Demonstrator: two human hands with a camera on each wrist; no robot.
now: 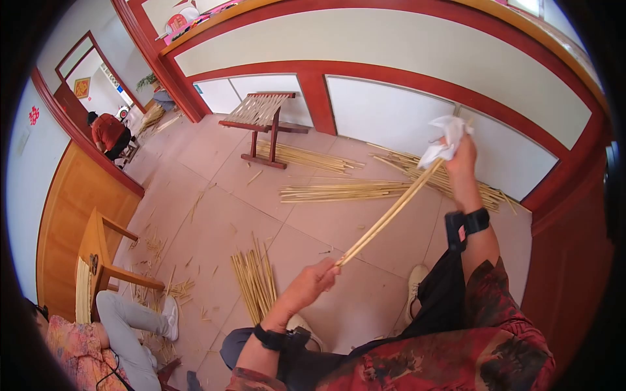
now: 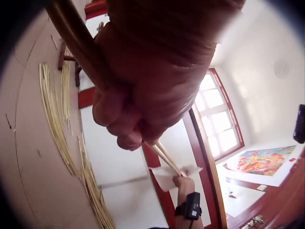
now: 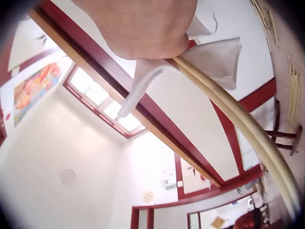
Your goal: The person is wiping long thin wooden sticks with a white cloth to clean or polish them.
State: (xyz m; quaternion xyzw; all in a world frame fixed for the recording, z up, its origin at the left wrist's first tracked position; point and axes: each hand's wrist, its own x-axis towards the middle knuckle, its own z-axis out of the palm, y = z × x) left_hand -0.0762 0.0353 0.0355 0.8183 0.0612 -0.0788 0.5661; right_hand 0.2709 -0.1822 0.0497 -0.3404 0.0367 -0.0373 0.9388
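Two or so long, thin pale-yellow sticks, like reed or bamboo canes [image 1: 393,212], slant up to the right across the head view. My left hand [image 1: 309,287] grips them at the lower part, fingers curled round; in the left wrist view the canes pass through that fist and out on both sides. Higher up, my right hand [image 1: 462,158] holds a white cloth [image 1: 445,132] around the same canes. Loose flaps of the cloth stick out on either side of the right hand [image 3: 147,28] in its wrist view, where the canes bend slightly.
Cane bundles lie on the tiled floor: one by my feet [image 1: 253,277], others [image 1: 345,191] along the cabinet wall. A low wooden stool with a woven top [image 1: 261,107] stands near the cabinet. Left sit a person in grey trousers [image 1: 130,313] and a wooden bench [image 1: 98,251].
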